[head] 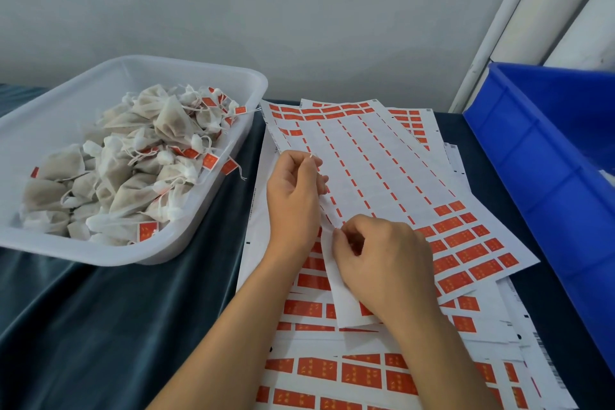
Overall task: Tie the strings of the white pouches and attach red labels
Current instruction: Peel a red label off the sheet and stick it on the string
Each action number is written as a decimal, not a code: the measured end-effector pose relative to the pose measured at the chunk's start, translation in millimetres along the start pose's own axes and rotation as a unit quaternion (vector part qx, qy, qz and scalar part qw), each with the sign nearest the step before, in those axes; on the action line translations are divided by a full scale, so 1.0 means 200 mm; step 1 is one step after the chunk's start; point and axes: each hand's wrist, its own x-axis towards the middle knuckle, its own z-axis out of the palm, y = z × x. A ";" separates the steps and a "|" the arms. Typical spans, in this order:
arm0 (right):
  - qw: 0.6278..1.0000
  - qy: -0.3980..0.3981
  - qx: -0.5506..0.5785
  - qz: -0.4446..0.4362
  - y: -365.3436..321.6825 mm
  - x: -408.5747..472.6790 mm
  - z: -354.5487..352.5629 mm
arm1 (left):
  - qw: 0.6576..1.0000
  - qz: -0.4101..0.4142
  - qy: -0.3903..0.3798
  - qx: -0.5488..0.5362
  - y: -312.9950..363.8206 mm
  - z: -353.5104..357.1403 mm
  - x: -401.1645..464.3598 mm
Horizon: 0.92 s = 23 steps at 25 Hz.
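Several white pouches point(126, 173) with tied strings and red labels lie heaped in a clear plastic tray point(213, 76) at the left. Sheets of red labels point(466, 243) spread across the middle of the table, the top sheet mostly peeled. My left hand point(293, 196) hovers over the top sheet and pinches a thin white string end between thumb and forefinger. My right hand point(382, 260) lies lower on the same sheet, its fingers curled and pinching at the sheet's left edge. What sits under the right fingertips is hidden.
A blue plastic bin point(549, 150) stands at the right edge of the table. Dark blue cloth point(116, 326) covers the table. More label sheets point(349, 373) lie stacked toward the front. A pale wall rises behind, with white pipes point(499, 27) at the far right.
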 end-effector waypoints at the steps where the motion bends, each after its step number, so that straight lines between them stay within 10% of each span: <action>1: 1.000 0.000 -0.007 -0.005 -0.01 0.00 0.00 | 1.000 -0.002 0.000 0.005 0.00 0.00 0.00; 23: 0.987 -0.011 -0.107 0.119 -0.01 -0.03 0.01 | 0.991 -0.059 0.000 0.122 -0.05 0.03 -0.02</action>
